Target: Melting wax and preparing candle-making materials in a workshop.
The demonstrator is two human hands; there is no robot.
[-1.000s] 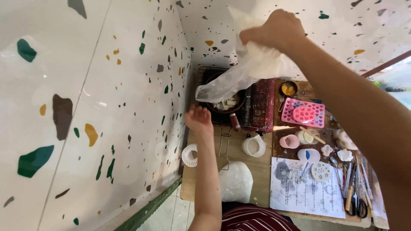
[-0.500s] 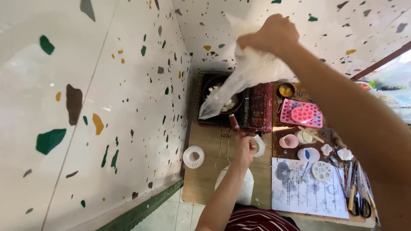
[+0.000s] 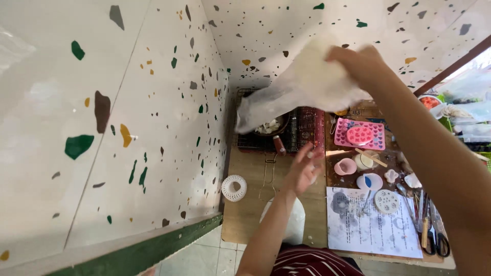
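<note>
Speckled white walls close in a low wooden table (image 3: 255, 214). Above it the right hand (image 3: 360, 61) grips a cloudy plastic bag (image 3: 291, 89) by its closed end, tilted mouth-down over the dark pan (image 3: 268, 128) holding white chunks. The left hand (image 3: 304, 168) hovers open, fingers spread, beneath.

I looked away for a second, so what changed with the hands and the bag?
The left hand moved from beside the pot back toward the table's middle, open and empty. The right hand still grips the plastic bag, tilted over the pot. The pink moulds stayed put.
</note>
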